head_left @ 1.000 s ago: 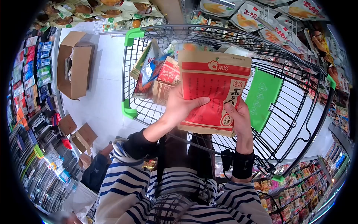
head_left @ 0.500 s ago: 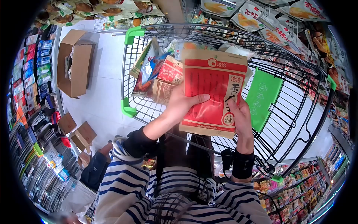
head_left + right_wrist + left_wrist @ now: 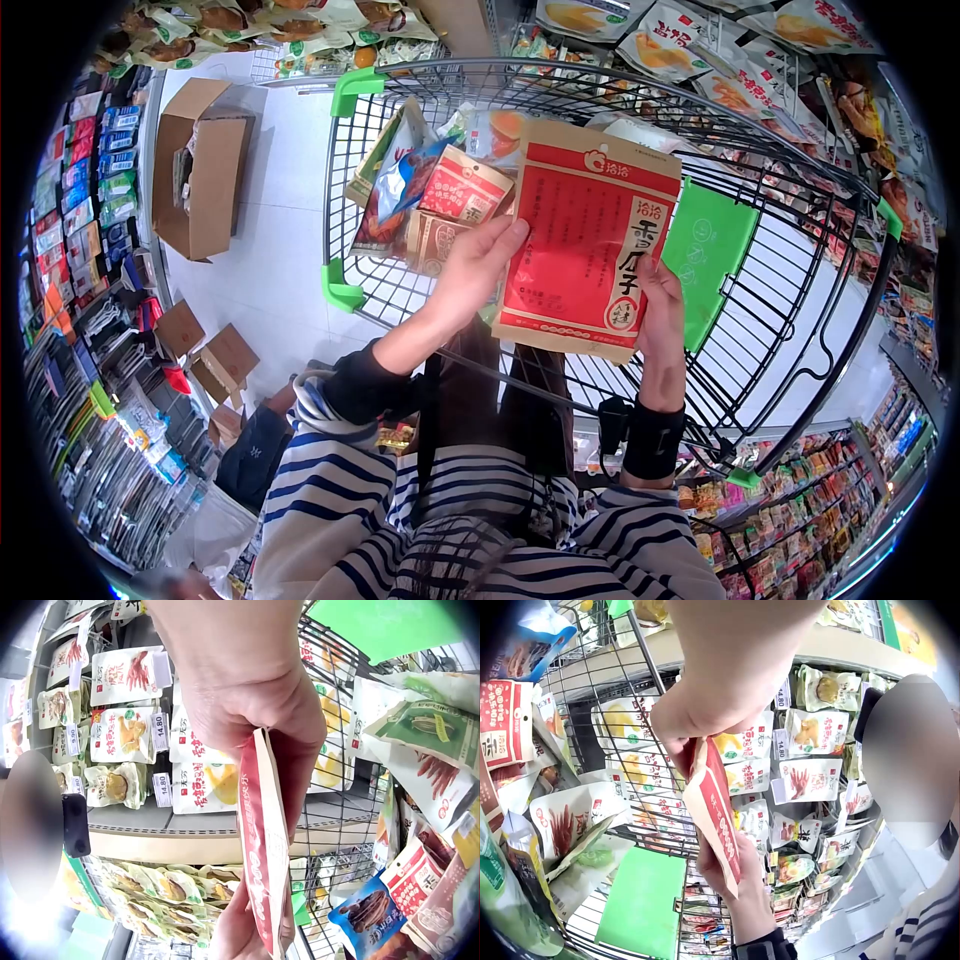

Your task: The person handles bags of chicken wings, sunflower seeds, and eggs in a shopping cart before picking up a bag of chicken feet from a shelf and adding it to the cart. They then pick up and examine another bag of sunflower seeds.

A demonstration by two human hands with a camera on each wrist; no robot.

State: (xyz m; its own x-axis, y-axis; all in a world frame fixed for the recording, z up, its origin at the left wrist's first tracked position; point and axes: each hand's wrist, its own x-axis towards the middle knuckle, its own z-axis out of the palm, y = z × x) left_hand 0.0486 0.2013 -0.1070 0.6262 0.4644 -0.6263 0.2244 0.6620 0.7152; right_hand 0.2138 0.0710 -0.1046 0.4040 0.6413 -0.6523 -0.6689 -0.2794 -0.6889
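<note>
A red and tan bag of sunflower seeds (image 3: 585, 240) is held up over the cart, its printed face toward the head camera. My left hand (image 3: 472, 270) pinches the bag's left edge, the thumb lying at the border of the red panel. Lower on the opposite edge, my right hand (image 3: 660, 315) grips it with the thumb on the front. Seen edge-on in the left wrist view, the bag (image 3: 718, 817) is fairly thin, and both hands are on its sides. The fingers behind the bag are mostly hidden in the head view.
The black wire shopping cart (image 3: 790, 270) has green corners and a green panel (image 3: 705, 250). Snack packs, including a small red one (image 3: 465, 188), lie at its left end. Shelves of hanging packs (image 3: 810, 735) line the aisle. An open cardboard box (image 3: 215, 180) stands on the floor.
The bag has shifted slightly right and up. My left thumb has slid from the bag's front toward its left edge, and more of the black lettering shows beside my right thumb.
</note>
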